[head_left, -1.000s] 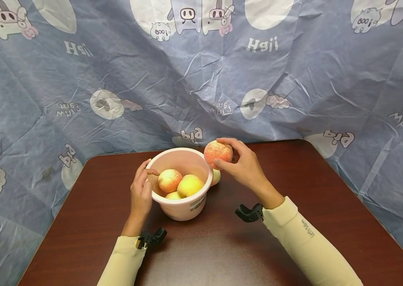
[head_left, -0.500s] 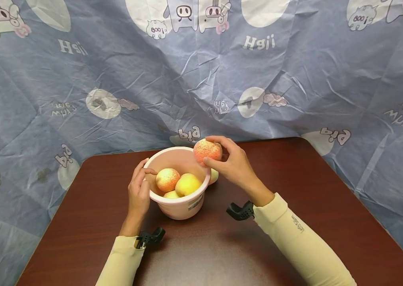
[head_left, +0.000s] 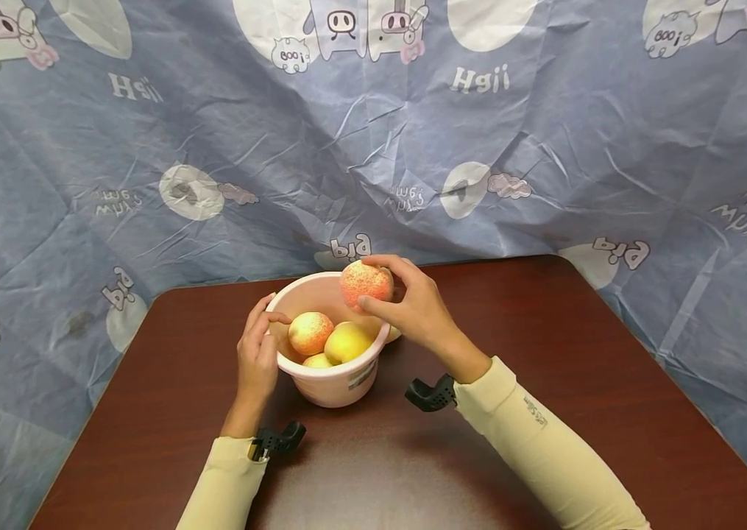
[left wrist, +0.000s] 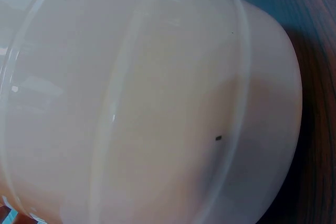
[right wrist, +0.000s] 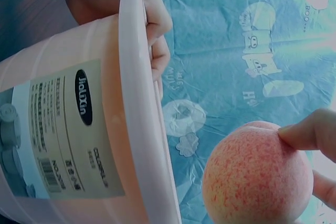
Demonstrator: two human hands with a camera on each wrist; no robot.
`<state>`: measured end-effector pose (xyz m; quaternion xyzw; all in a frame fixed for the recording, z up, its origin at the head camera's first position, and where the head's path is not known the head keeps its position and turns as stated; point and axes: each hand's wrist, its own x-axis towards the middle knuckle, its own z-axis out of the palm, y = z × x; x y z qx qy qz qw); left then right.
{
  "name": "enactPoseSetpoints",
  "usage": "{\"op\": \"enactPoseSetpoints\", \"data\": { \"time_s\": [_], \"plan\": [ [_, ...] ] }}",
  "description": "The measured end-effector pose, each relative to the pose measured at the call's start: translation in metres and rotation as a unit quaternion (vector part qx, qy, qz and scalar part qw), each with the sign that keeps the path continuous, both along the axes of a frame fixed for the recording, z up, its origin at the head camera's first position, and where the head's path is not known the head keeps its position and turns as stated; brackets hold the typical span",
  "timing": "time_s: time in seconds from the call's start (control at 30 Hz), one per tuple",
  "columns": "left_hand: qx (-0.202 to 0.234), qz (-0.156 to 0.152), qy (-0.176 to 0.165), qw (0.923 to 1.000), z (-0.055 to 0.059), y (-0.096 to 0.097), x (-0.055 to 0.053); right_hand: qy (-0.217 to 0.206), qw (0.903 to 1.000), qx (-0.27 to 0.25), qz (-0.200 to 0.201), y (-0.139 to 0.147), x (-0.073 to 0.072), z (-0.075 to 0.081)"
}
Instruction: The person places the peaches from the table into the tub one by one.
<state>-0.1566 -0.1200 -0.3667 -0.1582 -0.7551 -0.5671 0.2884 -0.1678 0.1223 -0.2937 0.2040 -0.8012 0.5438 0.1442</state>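
Observation:
My right hand [head_left: 425, 308] pinches a red-and-yellow peach [head_left: 365, 285] between thumb and fingers, above the far right of a pale pink bucket's opening. In the right wrist view, the peach [right wrist: 252, 177] shows its cleft, near the bucket's rim [right wrist: 137, 77]. My left hand [head_left: 258, 359] grips the left rim of the bucket [head_left: 323, 388], fingers curled over the edge. Inside lie a red-and-yellow peach [head_left: 310, 333], a yellow fruit [head_left: 349, 342] and a partly hidden yellowish one [head_left: 317, 361]. The left wrist view is filled by the bucket's ribbed wall [left wrist: 157, 103].
Another pale fruit [head_left: 394, 335] rests on the brown table [head_left: 532, 353] behind the bucket's right side, mostly hidden. A printed label [right wrist: 68, 135] covers part of the bucket's wall. Blue patterned cloth [head_left: 545, 147] hangs behind the table.
My right hand has carried the peach leftward, from beside the right rim to over the bucket's opening. The left hand keeps its hold on the rim.

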Motion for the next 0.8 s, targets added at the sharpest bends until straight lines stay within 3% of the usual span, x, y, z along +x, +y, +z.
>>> {"op": "enactPoseSetpoints", "data": {
  "time_s": [0.3,0.53,0.8],
  "plan": [
    [-0.005,0.008,-0.014,0.9999,0.0,0.001,0.004,-0.014,0.9998,-0.001,0.013,-0.012,0.002,-0.005],
    [-0.004,0.004,-0.005,1.0,0.001,0.001,0.003,-0.005,0.9998,0.008,0.016,-0.021,0.0,-0.006],
    [-0.002,0.005,-0.007,1.0,0.001,0.001,0.002,-0.006,0.9987,-0.008,0.05,-0.029,-0.003,-0.009]
  ]
}}
